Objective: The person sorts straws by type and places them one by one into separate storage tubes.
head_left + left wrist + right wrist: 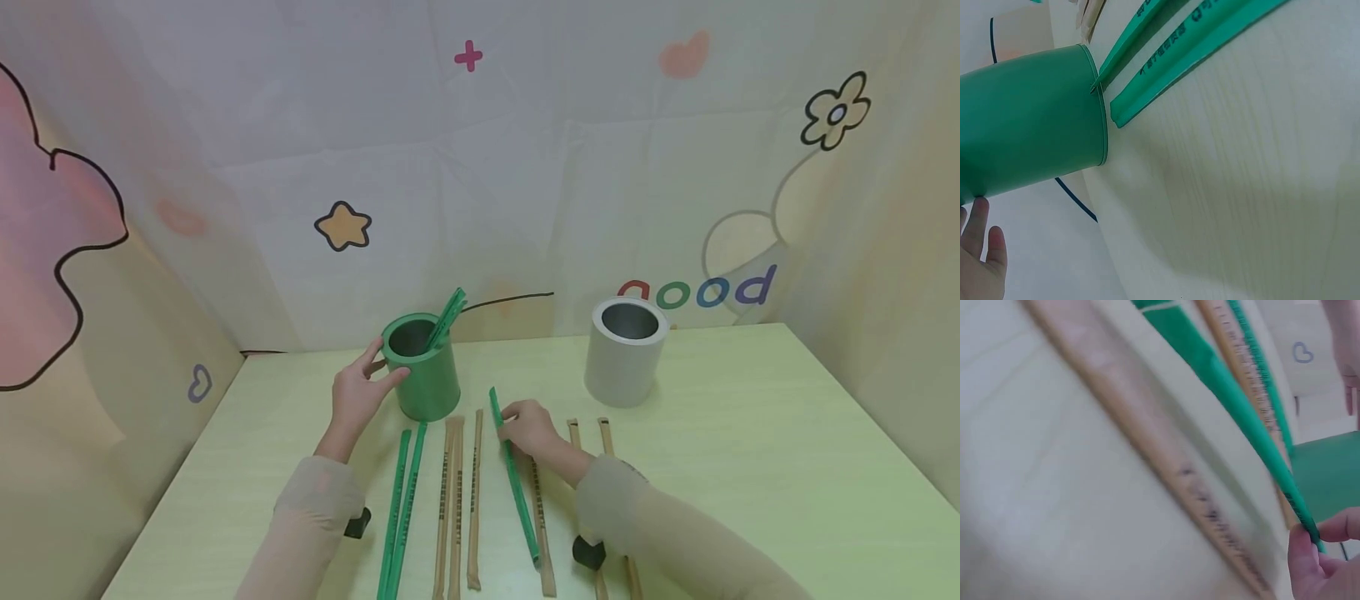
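1. Over on the left side, the left hand (358, 392) curls round the side of the green cup (423, 367), thumb near the rim. I think it holds the cup so it stays put and does not tip.
2. Inside that cup, some green sticks (447, 318) lean on the rim, poking up and away from the hand.
3. Just below the left hand, two flat green wrappers (401, 508) lie side by side on the table (750, 467). They look thin and papery, with small print on them.
4. Between the hands lie long tan sticks (453, 500), smooth and straight like paper straws.
5. Next, the right hand (531, 427) pinches the top part of a green stick (514, 479) with its fingertips (1310, 562). The low end looks to rest on the table, so it sits tilted.
6. Up past the right hand stands a round grey cup (626, 352). It looks shiny inside, like metal.
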The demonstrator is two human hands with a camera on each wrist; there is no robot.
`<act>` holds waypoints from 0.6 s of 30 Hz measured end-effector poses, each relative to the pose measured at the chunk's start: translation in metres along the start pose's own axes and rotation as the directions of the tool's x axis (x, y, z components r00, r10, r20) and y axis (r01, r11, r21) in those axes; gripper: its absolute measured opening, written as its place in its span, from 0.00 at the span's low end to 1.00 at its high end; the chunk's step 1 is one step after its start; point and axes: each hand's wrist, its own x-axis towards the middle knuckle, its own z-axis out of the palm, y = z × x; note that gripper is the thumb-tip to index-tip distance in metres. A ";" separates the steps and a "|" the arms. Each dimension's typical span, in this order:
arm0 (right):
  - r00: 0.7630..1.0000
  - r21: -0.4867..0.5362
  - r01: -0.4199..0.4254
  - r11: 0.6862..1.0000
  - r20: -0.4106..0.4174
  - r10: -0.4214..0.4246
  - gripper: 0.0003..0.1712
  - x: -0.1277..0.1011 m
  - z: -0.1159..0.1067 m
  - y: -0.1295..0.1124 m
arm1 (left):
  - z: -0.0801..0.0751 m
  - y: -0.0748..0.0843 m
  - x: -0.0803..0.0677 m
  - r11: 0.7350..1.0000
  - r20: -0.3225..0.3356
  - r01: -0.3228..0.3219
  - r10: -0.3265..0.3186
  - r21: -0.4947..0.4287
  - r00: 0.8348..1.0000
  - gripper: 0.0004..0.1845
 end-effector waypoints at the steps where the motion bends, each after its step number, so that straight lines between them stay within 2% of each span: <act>1: 1.000 0.031 -0.016 0.999 0.001 0.016 0.19 0.000 -0.003 -0.003 | 0.000 0.000 0.000 1.000 0.000 -0.001 0.001 -0.002 1.000 0.40; 5: 0.998 0.150 -0.056 0.987 -0.001 0.057 0.16 -0.001 -0.014 -0.018 | 0.000 0.000 0.001 1.000 0.002 -0.013 0.013 -0.005 1.000 0.40; 9: 0.998 0.245 -0.061 0.968 0.008 0.061 0.13 -0.006 -0.026 -0.036 | -0.001 0.001 0.001 1.000 0.004 -0.020 0.020 -0.009 1.000 0.40; 18: 0.996 0.384 0.022 0.923 0.071 -0.054 0.10 -0.018 -0.055 -0.070 | 0.000 -0.001 0.001 1.000 0.009 -0.006 0.006 -0.011 1.000 0.40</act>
